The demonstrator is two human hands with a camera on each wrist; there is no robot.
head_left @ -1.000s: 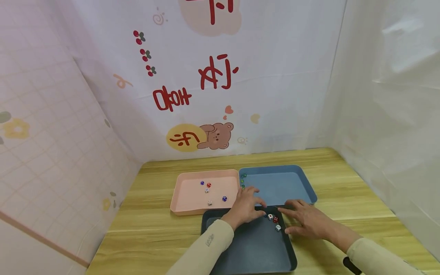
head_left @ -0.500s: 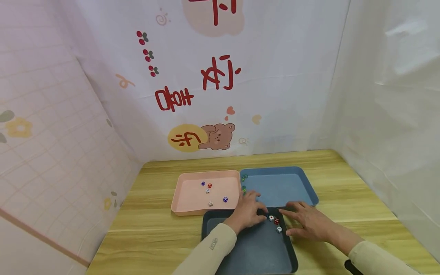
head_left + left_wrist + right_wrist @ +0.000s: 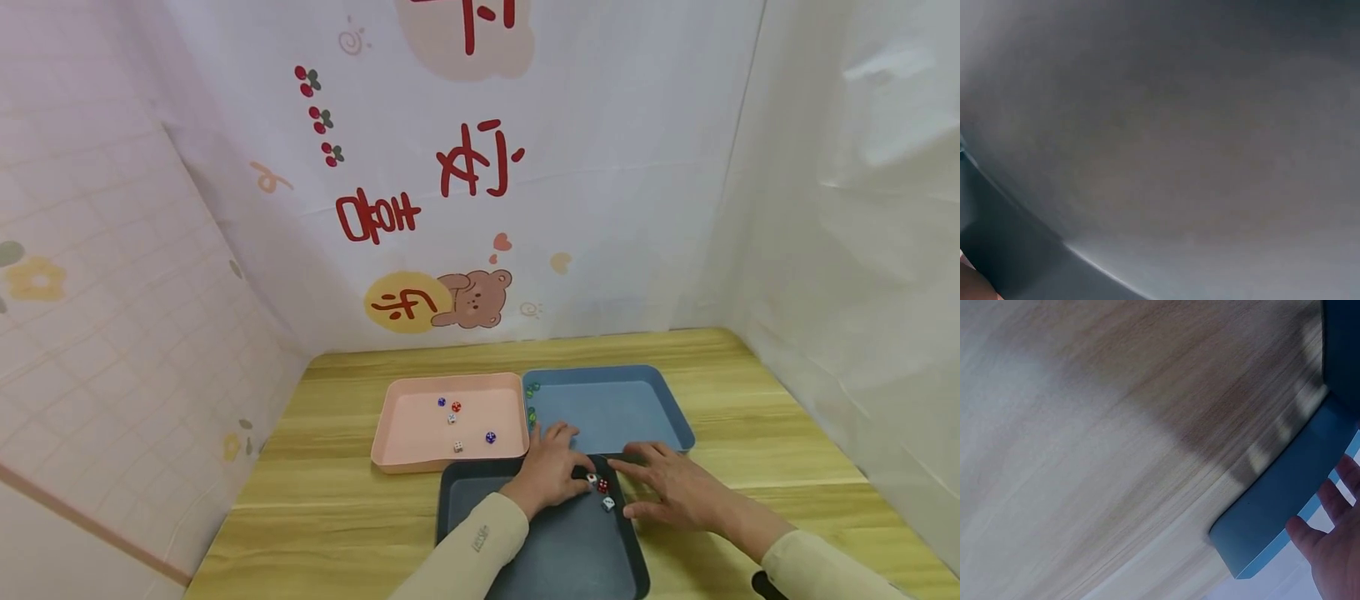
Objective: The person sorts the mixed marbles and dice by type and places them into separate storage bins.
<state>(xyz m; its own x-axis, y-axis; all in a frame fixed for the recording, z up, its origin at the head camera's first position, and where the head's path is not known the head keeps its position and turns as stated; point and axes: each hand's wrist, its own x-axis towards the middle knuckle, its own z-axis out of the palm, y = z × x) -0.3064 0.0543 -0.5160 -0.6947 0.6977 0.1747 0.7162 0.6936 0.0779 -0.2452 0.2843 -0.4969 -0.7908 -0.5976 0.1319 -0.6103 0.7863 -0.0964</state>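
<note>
My left hand [image 3: 551, 471] reaches over the dark tray [image 3: 562, 550], thumb and index finger around a white die [image 3: 592, 479] in its far right corner. Whether they grip the die I cannot tell. Beside it lie a red die [image 3: 603, 486] and another white die [image 3: 608, 504]. My right hand [image 3: 678, 487] has its fingers spread at the tray's right rim, index fingertip at the corner and thumb lower along the side; it holds nothing. In the right wrist view its fingers [image 3: 1307, 537] appear beside the blue tray [image 3: 1272, 506].
Behind the dark tray stand a pink tray [image 3: 405, 437] with red, white and blue dice, and the blue tray with several small green pieces [image 3: 532, 415] along its left wall. All rest on a wood-grain table [image 3: 315, 500], with white sheeting [image 3: 622, 208] hung behind and at the sides.
My left hand has shifted a little right in the dark tray, its thumb and index finger now at the white die. The right hand has stayed at the tray's rim.
</note>
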